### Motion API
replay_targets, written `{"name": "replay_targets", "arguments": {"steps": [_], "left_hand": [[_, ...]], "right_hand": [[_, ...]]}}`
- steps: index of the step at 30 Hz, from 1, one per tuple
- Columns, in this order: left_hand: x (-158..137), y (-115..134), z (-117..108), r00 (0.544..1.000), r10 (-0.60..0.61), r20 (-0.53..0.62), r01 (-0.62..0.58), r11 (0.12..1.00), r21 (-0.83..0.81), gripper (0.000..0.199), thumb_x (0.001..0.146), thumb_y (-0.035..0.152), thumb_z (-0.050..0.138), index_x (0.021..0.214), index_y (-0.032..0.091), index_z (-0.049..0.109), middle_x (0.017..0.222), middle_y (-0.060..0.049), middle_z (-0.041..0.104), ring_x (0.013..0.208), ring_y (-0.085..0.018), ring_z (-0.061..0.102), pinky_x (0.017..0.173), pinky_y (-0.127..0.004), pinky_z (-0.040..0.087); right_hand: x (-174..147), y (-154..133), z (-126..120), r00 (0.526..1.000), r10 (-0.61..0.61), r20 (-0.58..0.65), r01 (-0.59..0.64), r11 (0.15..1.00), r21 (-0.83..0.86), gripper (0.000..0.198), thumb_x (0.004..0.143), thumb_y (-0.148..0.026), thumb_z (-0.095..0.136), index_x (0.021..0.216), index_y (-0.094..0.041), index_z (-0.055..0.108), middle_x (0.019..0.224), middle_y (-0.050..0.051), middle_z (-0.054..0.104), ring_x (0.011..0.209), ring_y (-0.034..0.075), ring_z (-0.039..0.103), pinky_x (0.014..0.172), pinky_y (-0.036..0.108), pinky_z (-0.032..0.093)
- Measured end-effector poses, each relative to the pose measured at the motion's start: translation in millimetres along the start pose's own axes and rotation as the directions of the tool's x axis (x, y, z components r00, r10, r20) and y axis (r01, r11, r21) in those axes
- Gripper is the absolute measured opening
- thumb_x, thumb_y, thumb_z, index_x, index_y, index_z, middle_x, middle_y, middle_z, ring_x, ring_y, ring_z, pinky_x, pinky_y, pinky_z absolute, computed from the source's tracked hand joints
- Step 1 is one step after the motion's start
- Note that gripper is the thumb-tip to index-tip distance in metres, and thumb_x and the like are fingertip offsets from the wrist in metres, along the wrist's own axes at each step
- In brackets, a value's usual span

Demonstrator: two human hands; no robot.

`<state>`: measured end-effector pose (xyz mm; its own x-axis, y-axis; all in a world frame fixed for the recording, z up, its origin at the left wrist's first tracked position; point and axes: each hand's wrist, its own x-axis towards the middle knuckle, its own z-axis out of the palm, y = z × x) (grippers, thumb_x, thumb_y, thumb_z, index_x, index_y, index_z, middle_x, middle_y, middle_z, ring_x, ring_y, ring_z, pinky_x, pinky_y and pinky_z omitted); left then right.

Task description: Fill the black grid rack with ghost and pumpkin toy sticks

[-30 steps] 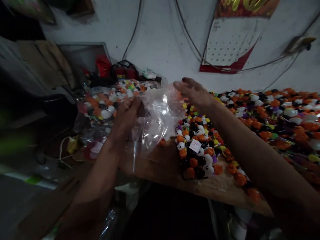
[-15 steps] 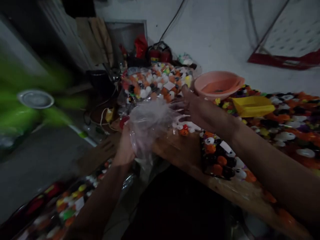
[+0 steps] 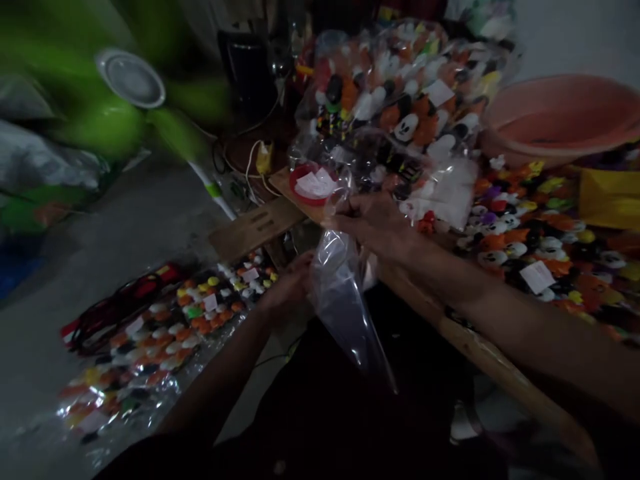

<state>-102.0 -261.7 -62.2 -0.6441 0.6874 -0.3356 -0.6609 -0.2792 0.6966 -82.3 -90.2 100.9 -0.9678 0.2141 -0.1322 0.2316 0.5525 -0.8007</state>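
Note:
A clear plastic bag (image 3: 345, 307) hangs below the front edge of the wooden table (image 3: 475, 347), and both of my hands hold it. My right hand (image 3: 373, 223) pinches its top edge at the table's rim. My left hand (image 3: 287, 290) grips its left side, lower down. The bag looks empty. On the table to the right lies a heap of small orange, black and white toy figures (image 3: 530, 233) with white paper slips among them.
A filled bag of figures (image 3: 400, 100) stands behind my hands, next to a red lid with paper slips (image 3: 313, 185). A pink basin (image 3: 555, 117) and yellow tray (image 3: 610, 197) sit at right. More packed bags (image 3: 155, 340) lie on the floor; a green fan (image 3: 130, 80) stands left.
My view has swung down and left. The bag has gone from bunched up above the table to hanging below its edge, and my left hand has dropped lower.

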Motion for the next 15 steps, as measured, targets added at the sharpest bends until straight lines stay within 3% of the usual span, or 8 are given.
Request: {"name": "replay_targets", "arguments": {"steps": [2, 4, 6, 9, 11, 13, 15], "left_hand": [[-3, 7, -3, 1.000, 0.000, -0.004, -0.001, 0.998, -0.059, 0.045, 0.094, 0.057, 0.060, 0.113, 0.017, 0.070, 0.099, -0.010, 0.074, 0.091, -0.024, 0.072, 0.081, -0.040, 0.060], [-4, 8, 2, 1.000, -0.002, -0.014, 0.001, 0.995, -0.104, 0.058, 0.095, 0.070, 0.050, 0.113, 0.018, 0.071, 0.101, -0.011, 0.075, 0.102, -0.030, 0.072, 0.086, -0.043, 0.060], [-1, 3, 11, 0.999, -0.013, -0.032, 0.009, 0.990, -0.137, 0.059, 0.094, 0.072, 0.049, 0.110, 0.019, 0.071, 0.100, -0.010, 0.076, 0.109, -0.031, 0.071, 0.090, -0.044, 0.060], [6, -12, 17, 0.997, -0.039, -0.064, 0.028, 0.985, -0.171, 0.053, 0.091, 0.069, 0.058, 0.105, 0.020, 0.070, 0.100, -0.008, 0.076, 0.112, -0.031, 0.071, 0.093, -0.042, 0.060], [7, -26, 11, 0.995, -0.068, -0.074, 0.054, 0.983, -0.173, 0.050, 0.084, 0.066, 0.070, 0.100, 0.019, 0.071, 0.100, -0.008, 0.076, 0.109, -0.030, 0.072, 0.091, -0.040, 0.060], [2, -43, 0, 0.989, -0.122, -0.078, 0.108, 0.981, -0.161, 0.042, 0.074, 0.053, 0.085, 0.094, 0.018, 0.072, 0.096, -0.008, 0.077, 0.098, -0.028, 0.074, 0.084, -0.036, 0.061], [-6, -62, -10, 0.979, -0.171, -0.107, 0.154, 0.976, -0.152, 0.032, 0.071, 0.040, 0.089, 0.090, 0.018, 0.075, 0.089, -0.008, 0.077, 0.083, -0.025, 0.075, 0.074, -0.032, 0.061]], "right_hand": [[2, 8, 20, 0.993, -0.111, -0.039, 0.104, 0.982, -0.159, 0.030, 0.087, -0.028, 0.076, 0.063, -0.020, 0.059, 0.064, -0.002, 0.060, 0.060, 0.012, 0.054, 0.063, 0.029, 0.045], [2, 22, 44, 0.973, -0.228, 0.046, 0.231, 0.927, -0.295, 0.021, 0.084, -0.021, 0.075, 0.066, -0.019, 0.064, 0.074, 0.001, 0.066, 0.071, 0.015, 0.061, 0.074, 0.031, 0.049], [1, 38, 67, 0.951, -0.244, 0.192, 0.298, 0.893, -0.338, 0.009, 0.083, -0.012, 0.069, 0.077, -0.018, 0.070, 0.083, 0.004, 0.072, 0.080, 0.019, 0.066, 0.081, 0.034, 0.052], [-10, 64, 85, 0.940, -0.221, 0.259, 0.295, 0.909, -0.294, 0.021, 0.082, -0.004, 0.062, 0.094, -0.017, 0.074, 0.099, 0.008, 0.077, 0.093, 0.022, 0.071, 0.089, 0.036, 0.055], [-26, 80, 85, 0.947, -0.267, 0.176, 0.297, 0.938, -0.177, 0.024, 0.086, -0.008, 0.061, 0.102, -0.020, 0.074, 0.108, 0.007, 0.077, 0.100, 0.021, 0.072, 0.093, 0.036, 0.056], [-51, 94, 81, 0.959, -0.284, 0.012, 0.285, 0.957, -0.054, 0.018, 0.092, -0.019, 0.061, 0.103, -0.025, 0.074, 0.107, 0.005, 0.077, 0.098, 0.020, 0.073, 0.091, 0.036, 0.058], [-82, 107, 77, 0.969, -0.198, -0.149, 0.196, 0.980, -0.029, 0.015, 0.095, -0.028, 0.060, 0.098, -0.027, 0.074, 0.098, 0.004, 0.077, 0.090, 0.021, 0.074, 0.084, 0.037, 0.060]]}}
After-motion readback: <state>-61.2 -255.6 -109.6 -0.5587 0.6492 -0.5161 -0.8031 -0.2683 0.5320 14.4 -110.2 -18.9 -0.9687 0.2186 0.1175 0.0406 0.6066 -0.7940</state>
